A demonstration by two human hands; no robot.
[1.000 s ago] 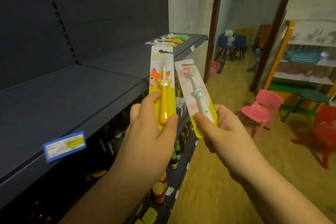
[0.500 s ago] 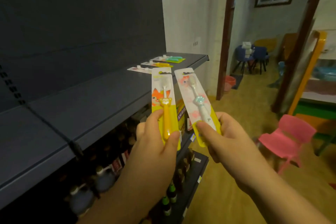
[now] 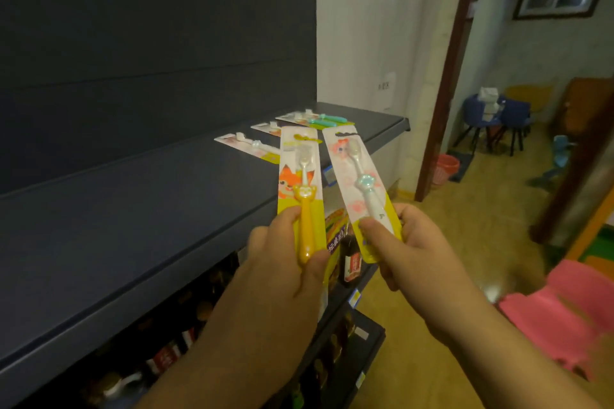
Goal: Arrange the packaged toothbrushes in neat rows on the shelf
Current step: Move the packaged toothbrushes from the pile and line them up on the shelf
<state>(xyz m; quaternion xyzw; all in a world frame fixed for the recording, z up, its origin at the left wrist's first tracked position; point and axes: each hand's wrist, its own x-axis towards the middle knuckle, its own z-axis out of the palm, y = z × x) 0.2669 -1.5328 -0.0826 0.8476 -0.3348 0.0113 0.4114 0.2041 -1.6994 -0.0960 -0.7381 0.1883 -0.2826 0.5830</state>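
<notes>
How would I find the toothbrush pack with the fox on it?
Start at the long dark shelf on the left and look just in front of its edge, where two hands hold packs. The fox pack is in the left hand. Its toothbrush is orange; the right hand's pack holds a pale one.

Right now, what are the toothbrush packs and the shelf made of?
The orange toothbrush pack and pale blue toothbrush pack look like printed card under clear plastic: glare shows over each brush. The shelf is probably painted metal: flat, dark, matte, with a thin folded edge.
</notes>
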